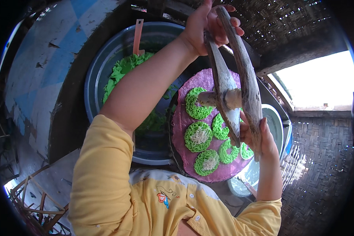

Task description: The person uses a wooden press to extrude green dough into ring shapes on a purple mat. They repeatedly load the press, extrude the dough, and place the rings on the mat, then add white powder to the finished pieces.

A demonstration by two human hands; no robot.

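Note:
A two-handled wooden dough press (251, 94) is held over a round board covered in pink cloth (181, 147). My left hand (210, 29) grips the far ends of its two long handles. My right hand (266, 137) is wrapped round their near ends, with some fingers hidden behind the wood. A short pale cylinder (207, 98) sticks out from the left handle, above a green nest of noodle strands (196, 112). Several more nests lie on the cloth. Two of them, a middle one (198, 136) and a near one (207, 162), have whitish centres; others are partly ring-shaped.
Left of the board stands a wide grey-blue basin (91, 78) with green dough (124, 67) and a pink-handled utensil (137, 37). A pale bucket (277, 118) and a tub with whitish contents (240, 187) are at the right, near a woven wall (316, 157).

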